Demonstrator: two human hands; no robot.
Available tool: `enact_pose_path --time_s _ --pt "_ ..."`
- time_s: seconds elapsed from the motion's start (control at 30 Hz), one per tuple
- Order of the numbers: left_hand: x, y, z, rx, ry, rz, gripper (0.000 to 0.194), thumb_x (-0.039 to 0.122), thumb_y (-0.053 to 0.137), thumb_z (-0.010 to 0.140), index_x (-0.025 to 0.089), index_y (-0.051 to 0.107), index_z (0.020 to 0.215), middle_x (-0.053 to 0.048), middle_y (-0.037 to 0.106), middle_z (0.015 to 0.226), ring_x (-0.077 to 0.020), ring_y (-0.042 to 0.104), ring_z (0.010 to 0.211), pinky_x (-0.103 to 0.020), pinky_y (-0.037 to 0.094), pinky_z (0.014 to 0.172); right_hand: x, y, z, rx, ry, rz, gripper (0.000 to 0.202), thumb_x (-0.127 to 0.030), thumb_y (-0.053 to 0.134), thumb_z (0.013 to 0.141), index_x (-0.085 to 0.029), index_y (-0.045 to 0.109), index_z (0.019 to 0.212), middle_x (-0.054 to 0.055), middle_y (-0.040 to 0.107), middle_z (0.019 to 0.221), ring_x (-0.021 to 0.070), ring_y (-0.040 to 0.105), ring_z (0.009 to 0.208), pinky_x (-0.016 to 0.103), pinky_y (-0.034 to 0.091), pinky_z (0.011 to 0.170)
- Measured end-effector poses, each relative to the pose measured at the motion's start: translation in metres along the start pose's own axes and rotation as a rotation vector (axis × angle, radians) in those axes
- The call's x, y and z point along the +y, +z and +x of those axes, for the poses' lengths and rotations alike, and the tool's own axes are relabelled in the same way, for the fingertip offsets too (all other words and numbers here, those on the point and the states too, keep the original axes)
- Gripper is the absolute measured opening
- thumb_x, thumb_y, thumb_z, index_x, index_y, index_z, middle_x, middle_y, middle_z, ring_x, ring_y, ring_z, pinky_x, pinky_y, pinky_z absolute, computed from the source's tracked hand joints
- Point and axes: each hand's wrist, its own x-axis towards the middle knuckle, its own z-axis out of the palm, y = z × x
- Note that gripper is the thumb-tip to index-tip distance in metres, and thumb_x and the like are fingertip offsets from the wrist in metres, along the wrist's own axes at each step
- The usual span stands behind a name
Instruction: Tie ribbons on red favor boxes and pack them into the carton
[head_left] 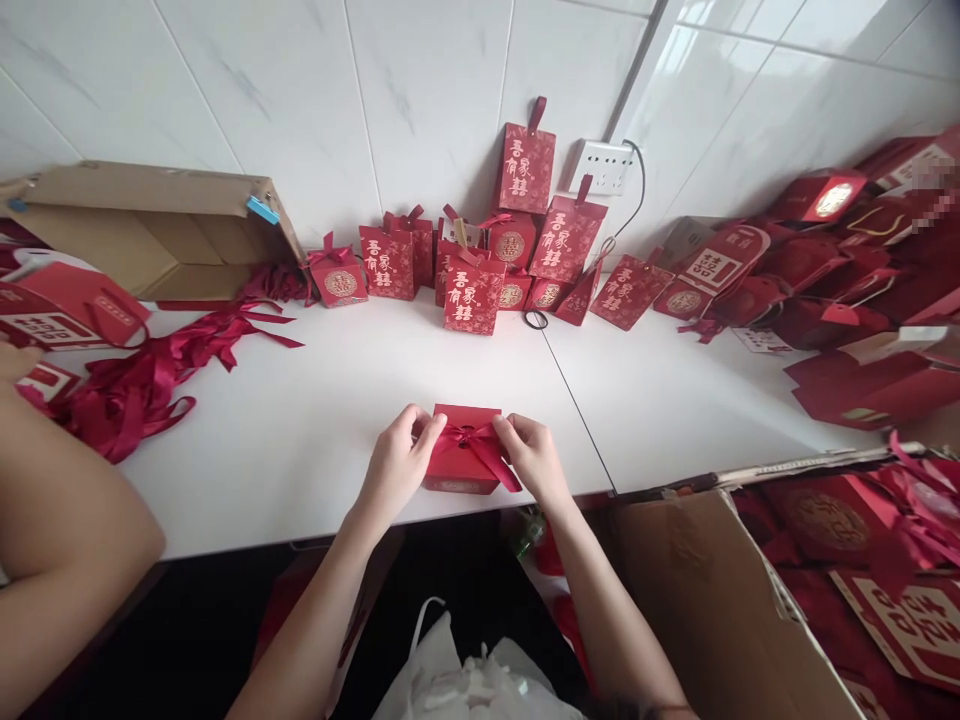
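Note:
A small red gift box (459,471) sits near the front edge of the white table, directly before me. Across its top lies a dark red ribbon (491,462) tied in a bow, one tail hanging over the front. My left hand (405,450) pinches the bow's left side between thumb and fingers. On the other side, my right hand (534,450) pinches the right part of the same ribbon. Both hands are close against the box's sides; whether they also touch it I cannot tell.
Several red gift boxes (475,295) stand by the tiled wall. A ribbon pile (142,375) and another person's arm (67,490) are at left. Red boxes crowd the right, above an open carton (690,570). A cardboard box (217,240) lies back left, and a socket strip (600,168) is behind.

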Motion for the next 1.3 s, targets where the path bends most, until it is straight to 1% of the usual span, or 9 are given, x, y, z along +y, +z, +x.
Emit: enact_pose_path --time_s 0.27,0.4,0.53,0.67,0.8,0.93,1.13,1.23,1.3 --pt "-0.012 -0.003 0.000 -0.093 -0.104 -0.158 0.042 0.052 0.049 0.080 0.020 0.036 0.058 0.006 0.030 0.054 -0.0088 0.032 0.050 -0.020 0.028 0.047 0.010 0.001 0.005 -0.037 0.062 0.163 0.047 -0.056 0.053 0.077 -0.019 0.037 0.051 -0.006 0.034 0.046 0.0062 0.028 0.042 0.021 0.023 0.042" --pt "-0.017 0.005 -0.004 -0.033 -0.084 -0.194 0.040 0.051 0.046 0.082 0.020 0.034 0.059 0.006 0.028 0.053 -0.0085 0.030 0.048 -0.020 0.027 0.045 0.020 0.005 0.007 -0.023 0.072 0.265 0.050 -0.059 0.053 0.075 -0.020 0.032 0.052 -0.007 0.027 0.047 0.0052 0.020 0.043 0.021 0.018 0.042" --pt "-0.017 0.003 -0.005 -0.095 -0.089 -0.281 0.040 0.050 0.048 0.082 0.019 0.036 0.059 0.006 0.030 0.055 -0.0082 0.031 0.050 -0.020 0.029 0.048 0.017 0.000 0.000 0.038 0.072 0.143 0.046 -0.056 0.047 0.081 -0.020 0.037 0.055 -0.006 0.032 0.049 0.0070 0.027 0.043 0.022 0.025 0.042" --pt "-0.015 -0.005 -0.002 -0.289 -0.104 -0.348 0.039 0.052 0.049 0.081 0.019 0.041 0.062 0.005 0.037 0.058 -0.0084 0.036 0.053 -0.020 0.033 0.051 -0.010 -0.005 -0.027 0.297 -0.379 -0.226 0.021 -0.041 0.048 0.087 -0.020 0.052 0.082 0.002 0.054 0.071 0.0159 0.052 0.068 0.030 0.045 0.063" --pt "-0.014 -0.010 0.004 -0.333 -0.067 -0.290 0.040 0.055 0.050 0.080 0.019 0.043 0.063 0.005 0.038 0.058 -0.0092 0.038 0.053 -0.021 0.033 0.050 -0.025 0.011 -0.047 -0.086 -0.937 -0.633 0.029 -0.034 0.056 0.084 -0.019 0.054 0.108 0.010 0.060 0.104 0.0231 0.054 0.102 0.040 0.043 0.088" --pt "-0.016 -0.010 0.007 -0.294 0.010 -0.176 0.037 0.051 0.049 0.081 0.019 0.043 0.063 0.005 0.040 0.056 -0.0096 0.040 0.053 -0.020 0.034 0.050 -0.009 0.034 -0.047 -0.056 -0.946 -0.836 0.023 -0.014 0.046 0.088 -0.018 0.056 0.108 0.008 0.062 0.106 0.0195 0.054 0.101 0.043 0.036 0.098" --pt "-0.013 -0.007 0.006 -0.152 0.054 -0.019 0.033 0.048 0.046 0.084 0.020 0.043 0.066 0.005 0.045 0.059 -0.0112 0.045 0.053 -0.023 0.039 0.053 0.007 0.036 -0.049 0.100 -0.981 -0.518 0.022 -0.006 0.044 0.086 -0.020 0.058 0.095 0.004 0.063 0.084 0.0146 0.057 0.082 0.038 0.046 0.088" --pt "-0.002 -0.006 0.004 -0.010 0.253 0.094 0.018 0.038 0.047 0.084 0.021 0.052 0.080 -0.001 0.057 0.083 -0.0164 0.055 0.077 -0.029 0.046 0.071 0.010 0.031 -0.051 0.146 -1.016 -0.402 0.023 -0.006 0.048 0.084 -0.019 0.060 0.099 0.007 0.061 0.088 0.0168 0.058 0.086 0.038 0.050 0.083" --pt "0.006 -0.006 0.002 -0.054 0.416 0.161 0.014 0.032 0.048 0.084 0.022 0.057 0.088 -0.004 0.058 0.099 -0.0199 0.053 0.096 -0.033 0.045 0.085 0.012 0.030 -0.051 0.159 -1.033 -0.393 0.025 -0.005 0.049 0.084 -0.020 0.061 0.100 0.006 0.060 0.086 0.0163 0.058 0.084 0.039 0.051 0.082"
